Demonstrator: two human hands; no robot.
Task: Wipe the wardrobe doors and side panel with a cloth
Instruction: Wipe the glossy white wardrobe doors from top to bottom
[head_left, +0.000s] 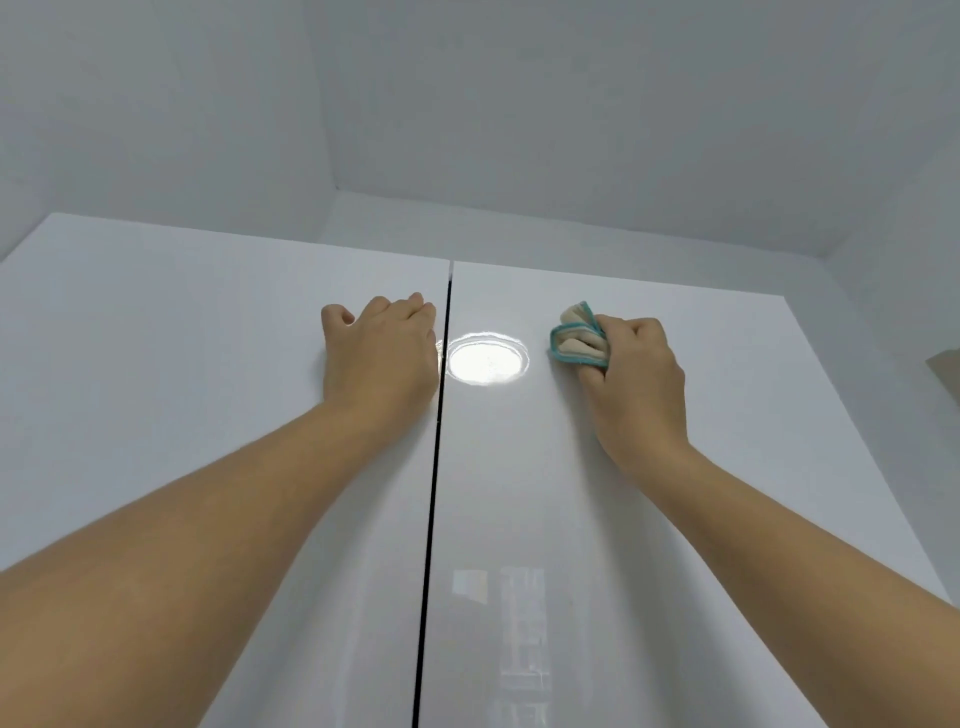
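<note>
- the pale grey ceiling (467, 104) and walls fill the view from 10 o'clock round to 2 o'clock, above the wardrobe top.
- the right wardrobe door (649, 571), glossy white, runs from the centre down to 5 o'clock; faint window-like reflections sit low on it toward 6 o'clock.
- the left wardrobe door (156, 389), equally white and glossy, covers the side from 9 o'clock down to 7 o'clock.
- a thin dark gap (434, 467) between the two shut doors runs from just above centre to 6 o'clock.
- the left hand (382, 358) rests against the left door just at 9 o'clock of the gap; its fingers are bent under together at the knuckles, tips hidden, holding nothing, thumb sticking out toward 9 o'clock.
- the right hand (634, 379) is against the right door at 3 o'clock of centre, fingers curled tight round the cloth.
- a bright round light reflection (485, 361) lies on the right door between the two hands.
- the cloth (576, 338), cream with a teal edge, is bunched in folds, pokes out of the right hand toward 10 o'clock and touches the right door.
- a small brown corner (948, 374) shows at the frame's 3 o'clock edge; i cannot tell what it is.
</note>
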